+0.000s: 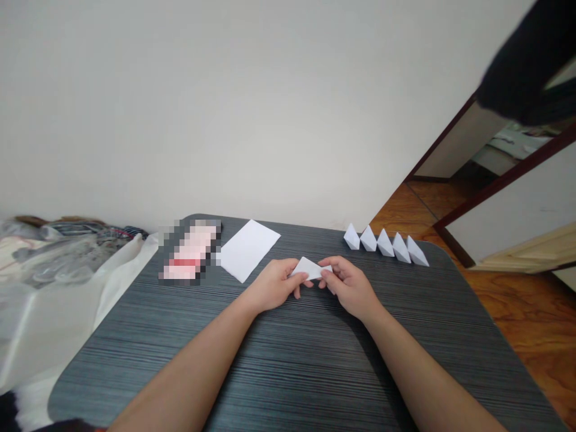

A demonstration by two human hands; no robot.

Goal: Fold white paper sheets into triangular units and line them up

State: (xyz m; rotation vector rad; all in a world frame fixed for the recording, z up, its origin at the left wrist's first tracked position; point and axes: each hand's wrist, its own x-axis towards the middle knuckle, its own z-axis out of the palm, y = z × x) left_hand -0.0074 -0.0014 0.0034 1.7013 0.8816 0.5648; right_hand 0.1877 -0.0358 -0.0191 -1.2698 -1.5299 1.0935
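Observation:
Between my two hands is a small folded piece of white paper [306,267], raised a little over the table. My left hand [275,284] pinches its left side, thumb on top and fingers underneath. At the other end, my right hand [351,287] grips the narrow right corner between thumb and fingers. Flat white paper [250,249] lies on the table to the left, beyond my left hand. Several folded white paper shapes with pointed tops [386,243] stand in a row at the far right.
The dark wood-grain table [297,372] has rounded corners and meets a pale wall [252,120]. A blurred-out pink and red object [191,249] lies at its far left. Clear plastic bags and white cloth [58,312] are heaped left of the table. Wooden floor [531,318] shows at right.

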